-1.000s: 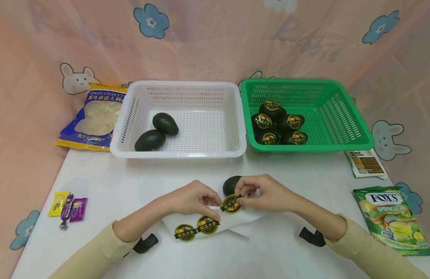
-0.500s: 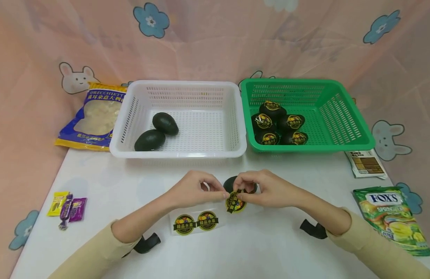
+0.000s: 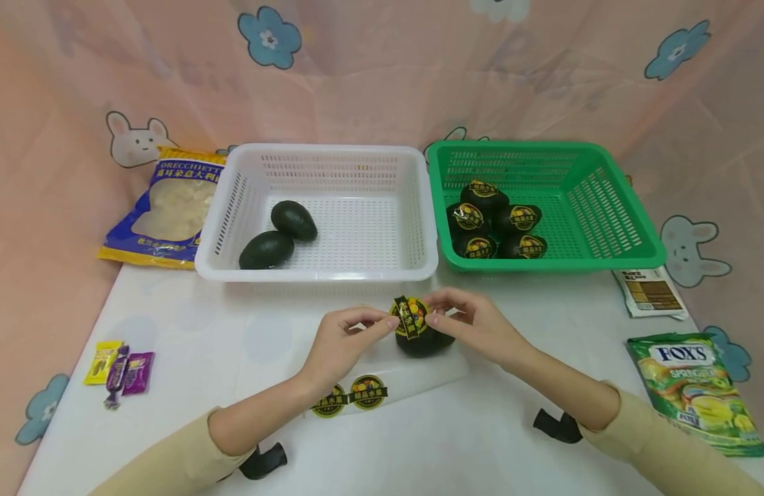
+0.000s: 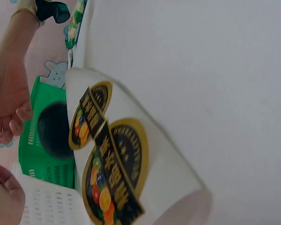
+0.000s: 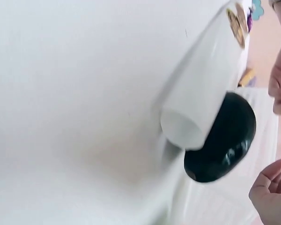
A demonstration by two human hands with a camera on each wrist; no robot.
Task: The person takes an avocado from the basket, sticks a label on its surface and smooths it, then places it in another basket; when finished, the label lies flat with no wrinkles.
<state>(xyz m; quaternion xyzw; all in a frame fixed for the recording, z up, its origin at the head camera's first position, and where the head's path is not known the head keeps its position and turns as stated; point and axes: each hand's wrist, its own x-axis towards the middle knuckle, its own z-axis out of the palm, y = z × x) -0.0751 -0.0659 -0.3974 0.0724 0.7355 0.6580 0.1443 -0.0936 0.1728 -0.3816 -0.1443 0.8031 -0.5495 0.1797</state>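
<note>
Both hands, left hand and right hand, pinch opposite edges of a round fruit sticker, stretching it flat over the dark avocado on the table.

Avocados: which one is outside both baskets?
The avocado on the table between the hands; the sticker is held over it. The others lie inside the white or green basket.

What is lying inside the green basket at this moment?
The green basket holds a cluster of dark avocados, five visible, each showing a round yellow sticker. Whether more lie under them is hidden.
</note>
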